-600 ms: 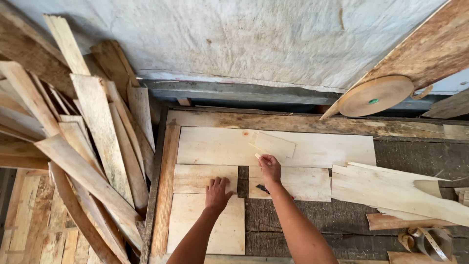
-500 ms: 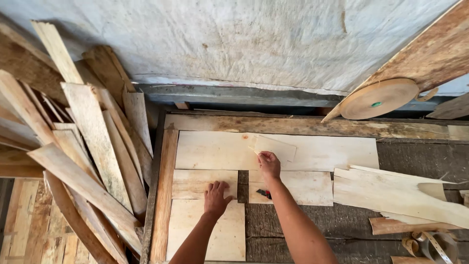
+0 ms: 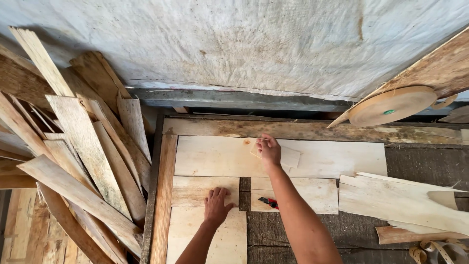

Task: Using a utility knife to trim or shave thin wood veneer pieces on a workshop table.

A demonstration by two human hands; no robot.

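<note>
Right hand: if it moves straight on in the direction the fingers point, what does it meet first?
The right hand points up the frame across the wide veneer sheet. Going on, it would probably first meet the weathered plank bordering that sheet's far edge; depth is unclear.

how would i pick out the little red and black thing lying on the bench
Start at the flat wooden bench with pale veneer sheets laid out on it. Find the dark gap between the two small middle sheets, beside the right forearm. The red and black tool lies there, the only coloured thing among bare wood.
</note>
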